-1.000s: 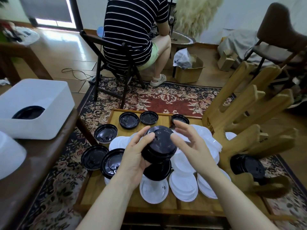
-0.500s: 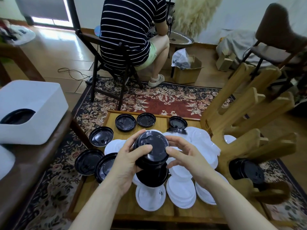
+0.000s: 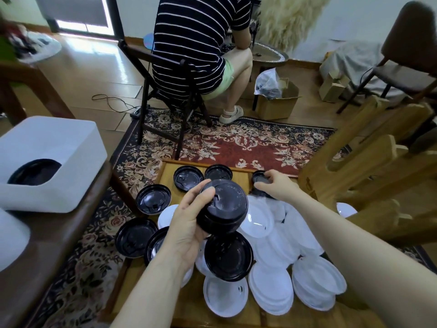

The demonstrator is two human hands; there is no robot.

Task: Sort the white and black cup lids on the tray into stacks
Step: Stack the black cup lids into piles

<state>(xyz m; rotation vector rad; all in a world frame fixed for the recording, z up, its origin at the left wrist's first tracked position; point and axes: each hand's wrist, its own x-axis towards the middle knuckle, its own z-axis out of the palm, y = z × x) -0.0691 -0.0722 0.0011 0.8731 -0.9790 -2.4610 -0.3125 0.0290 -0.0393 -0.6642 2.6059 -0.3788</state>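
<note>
Reaching far, right hand (image 3: 275, 185) now pinches a light, slick black lid (image 3: 260, 177) by its rim while left hand (image 3: 186, 229) grips the black lid stack (image 3: 223, 207).

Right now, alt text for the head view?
The left hand grips a stack of black plastic cup lids above a wooden tray, while the right hand reaches to a single black lid at the tray's far edge. Loose round white lids and more black lids cover the tray.
</note>
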